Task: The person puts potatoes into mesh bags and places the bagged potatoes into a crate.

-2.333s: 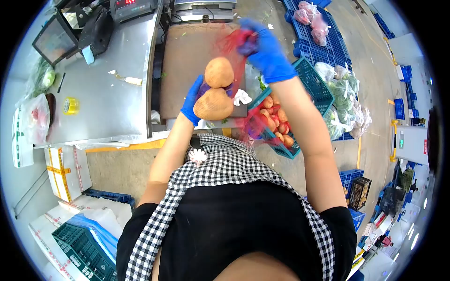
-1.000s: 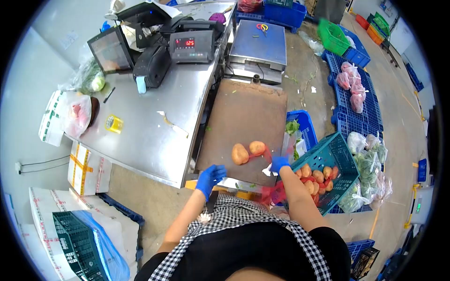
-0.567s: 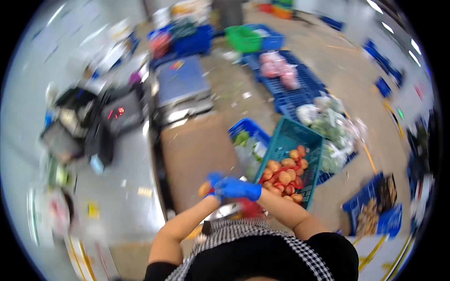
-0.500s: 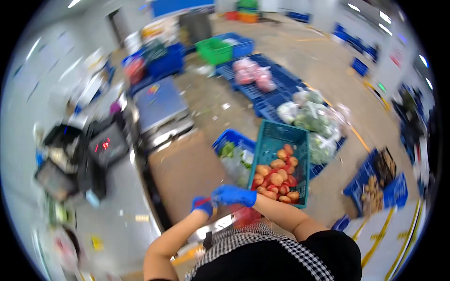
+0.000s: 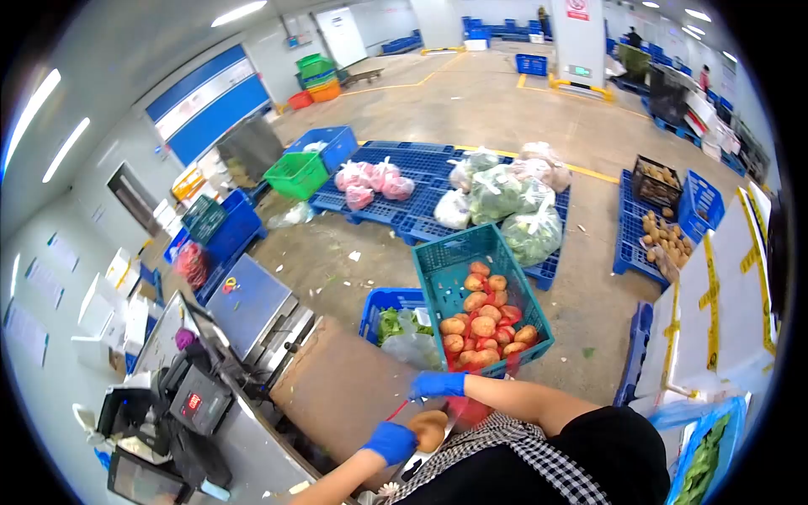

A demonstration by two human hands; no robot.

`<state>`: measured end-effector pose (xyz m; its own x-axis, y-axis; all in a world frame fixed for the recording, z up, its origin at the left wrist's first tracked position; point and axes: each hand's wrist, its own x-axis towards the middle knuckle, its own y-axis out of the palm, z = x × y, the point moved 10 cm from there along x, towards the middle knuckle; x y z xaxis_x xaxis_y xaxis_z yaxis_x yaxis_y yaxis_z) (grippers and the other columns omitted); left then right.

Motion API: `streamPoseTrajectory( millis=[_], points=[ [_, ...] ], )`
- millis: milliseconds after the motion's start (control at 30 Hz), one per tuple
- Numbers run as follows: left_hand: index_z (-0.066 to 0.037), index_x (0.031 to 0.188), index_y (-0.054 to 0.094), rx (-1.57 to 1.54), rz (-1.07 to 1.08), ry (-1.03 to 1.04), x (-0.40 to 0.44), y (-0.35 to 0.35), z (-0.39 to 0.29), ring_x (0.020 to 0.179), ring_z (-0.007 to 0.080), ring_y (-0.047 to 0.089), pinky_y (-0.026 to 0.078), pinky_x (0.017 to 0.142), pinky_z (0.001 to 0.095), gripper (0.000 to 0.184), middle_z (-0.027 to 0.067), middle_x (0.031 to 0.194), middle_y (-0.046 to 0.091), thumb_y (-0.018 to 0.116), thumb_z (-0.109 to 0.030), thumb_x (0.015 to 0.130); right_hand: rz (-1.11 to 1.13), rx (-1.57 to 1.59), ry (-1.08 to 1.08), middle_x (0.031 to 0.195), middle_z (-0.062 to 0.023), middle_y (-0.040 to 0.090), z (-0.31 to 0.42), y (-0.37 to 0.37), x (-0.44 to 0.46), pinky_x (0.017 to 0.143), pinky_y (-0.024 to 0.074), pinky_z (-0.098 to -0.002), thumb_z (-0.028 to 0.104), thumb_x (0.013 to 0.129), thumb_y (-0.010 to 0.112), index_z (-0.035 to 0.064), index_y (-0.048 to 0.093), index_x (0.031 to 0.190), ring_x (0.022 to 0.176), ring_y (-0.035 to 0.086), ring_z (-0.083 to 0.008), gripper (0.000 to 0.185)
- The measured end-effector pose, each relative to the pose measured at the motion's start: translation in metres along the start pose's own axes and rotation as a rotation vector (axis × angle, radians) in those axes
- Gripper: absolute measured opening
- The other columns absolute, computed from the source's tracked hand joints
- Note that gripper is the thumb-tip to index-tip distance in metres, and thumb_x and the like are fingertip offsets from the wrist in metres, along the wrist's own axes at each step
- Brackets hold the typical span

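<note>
My left hand [image 5: 391,442], in a blue glove, is closed at one end of a thin red strip [image 5: 398,411]. The strip runs up to my right hand [image 5: 438,385], also blue-gloved, whose fingers are pinched at its other end. Right beside my left fingers is a tan, rounded thing [image 5: 427,431] that looks like potatoes; whether that hand touches it I cannot tell. Red mesh [image 5: 468,411] shows below my right wrist. Beyond that hand stands a green crate [image 5: 442,269] with potatoes [image 5: 484,326] and red netting in it.
A brown board-like surface [image 5: 337,387] lies in front of me. A blue crate [image 5: 392,299] holds leafy greens. To the left are a scale with a blue top [image 5: 252,295] and a red-digit display [image 5: 200,401]. Bagged vegetables [image 5: 497,198] sit on blue pallets [image 5: 421,215].
The view has tilted up. My hands have drawn apart, the left one lower, with the red strip stretched between them. The tan rounded thing has come into sight.
</note>
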<state>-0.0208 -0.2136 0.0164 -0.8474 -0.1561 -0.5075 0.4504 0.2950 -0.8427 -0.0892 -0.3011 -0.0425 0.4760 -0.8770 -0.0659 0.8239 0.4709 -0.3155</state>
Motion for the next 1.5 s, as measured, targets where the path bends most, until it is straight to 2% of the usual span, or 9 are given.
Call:
streamPoseTrajectory(
  millis=[233, 433, 700, 867, 1133, 1233, 1367, 1433, 1500],
  points=[
    [0.004, 0.094, 0.056, -2.632, -0.279, -0.082, 0.006, 0.039, 0.051, 0.062, 0.0187, 0.06, 0.051, 0.058, 0.0254, 0.024, 0.0122, 0.08, 0.063, 0.05, -0.017, 0.084, -0.291, -0.031, -0.186, 0.068, -0.0142, 0.058, 0.118, -0.043, -0.068, 0.057, 0.0425, -0.0348, 0.017, 0.076, 0.053, 0.0035, 0.061, 0.076, 0.059, 0.053, -0.0258, 0.016],
    [0.009, 0.107, 0.045, -2.916, -0.842, 0.001, 0.004, -0.002, 0.051, 0.082, 0.0265, 0.06, 0.053, 0.074, 0.0339, 0.034, 0.019, 0.099, 0.058, 0.047, -0.017, 0.086, -0.163, 0.126, -0.155, 0.072, -0.0106, 0.058, 0.066, -0.011, -0.087, 0.063, 0.0453, -0.0322, 0.011, 0.072, 0.055, 0.0009, 0.058, 0.072, 0.064, 0.055, -0.0217, 0.011],
    [0.003, 0.115, 0.048, -2.578, -0.678, 0.121, 0.04, -0.022, 0.026, 0.109, 0.0273, 0.046, 0.034, 0.096, 0.0391, 0.054, 0.017, 0.117, 0.051, 0.046, -0.043, 0.087, -0.8, -0.507, 0.084, 0.091, -0.0143, 0.058, 0.111, -0.062, -0.132, 0.068, 0.0454, -0.0388, 0.02, 0.075, 0.055, 0.0039, 0.057, 0.095, 0.081, 0.056, -0.0322, 0.026],
    [-0.002, 0.091, 0.055, -2.393, -0.662, 0.048, 0.048, -0.084, -0.042, 0.069, 0.0146, 0.055, 0.044, 0.067, 0.0234, 0.031, 0.0014, 0.077, 0.058, 0.048, -0.033, 0.088, -0.647, -0.338, 0.293, 0.08, -0.0163, 0.061, 0.08, -0.052, -0.127, 0.065, 0.0474, -0.0404, 0.026, 0.072, 0.056, 0.0063, 0.062, 0.089, 0.074, 0.06, -0.0327, 0.027],
    [0.0, 0.106, 0.057, -0.985, -0.337, -0.138, 0.093, -0.055, -0.014, 0.086, 0.0152, 0.056, 0.044, 0.08, 0.0284, 0.037, 0.0113, 0.097, 0.061, 0.047, -0.032, 0.09, -0.951, -0.435, 0.631, 0.061, -0.014, 0.058, 0.076, -0.08, -0.213, 0.048, 0.0447, -0.0401, 0.028, 0.066, 0.058, 0.0081, 0.063, 0.067, 0.054, 0.058, -0.0308, 0.021],
    [-0.01, 0.073, 0.051, -2.06, -0.501, -0.135, 0.096, -0.086, -0.006, 0.056, 0.0078, 0.044, 0.036, 0.056, 0.0203, 0.028, -0.0043, 0.064, 0.048, 0.045, -0.032, 0.089, -1.147, -0.485, 0.207, 0.061, -0.0123, 0.056, 0.097, -0.109, -0.232, 0.047, 0.0417, -0.042, 0.021, 0.063, 0.059, 0.0095, 0.062, 0.066, 0.053, 0.055, -0.0296, 0.013],
    [-0.006, 0.065, 0.05, -1.412, -0.598, 0.274, 0.095, -0.191, -0.064, 0.056, 0.0103, 0.044, 0.036, 0.054, 0.0233, 0.022, 0.0001, 0.063, 0.045, 0.044, -0.012, 0.085, -1.011, -0.595, 0.107, 0.093, -0.0131, 0.058, 0.086, -0.121, -0.198, 0.079, 0.043, -0.0366, 0.021, 0.069, 0.06, 0.0032, 0.053, 0.107, 0.089, 0.056, -0.031, 0.042],
    [-0.003, 0.077, 0.055, -1.52, -0.523, 0.153, 0.122, -0.175, -0.051, 0.06, 0.0106, 0.048, 0.039, 0.055, 0.0236, 0.014, 0.0013, 0.069, 0.051, 0.047, -0.011, 0.085, -1.04, 0.23, 0.022, 0.069, -0.0121, 0.056, 0.039, -0.121, -0.197, 0.067, 0.0442, -0.0365, 0.005, 0.07, 0.056, 0.0068, 0.054, 0.073, 0.068, 0.054, -0.0289, 0.004],
    [-0.003, 0.081, 0.055, -1.946, -0.442, 0.139, 0.136, -0.173, -0.041, 0.058, 0.0071, 0.047, 0.037, 0.052, 0.021, 0.01, -0.0008, 0.069, 0.052, 0.05, -0.011, 0.086, -1.068, -0.395, -0.035, 0.071, -0.0117, 0.057, 0.064, -0.131, -0.215, 0.066, 0.0436, -0.0346, 0.01, 0.071, 0.063, 0.0054, 0.059, 0.077, 0.07, 0.055, -0.0274, 0.008]
  ],
)
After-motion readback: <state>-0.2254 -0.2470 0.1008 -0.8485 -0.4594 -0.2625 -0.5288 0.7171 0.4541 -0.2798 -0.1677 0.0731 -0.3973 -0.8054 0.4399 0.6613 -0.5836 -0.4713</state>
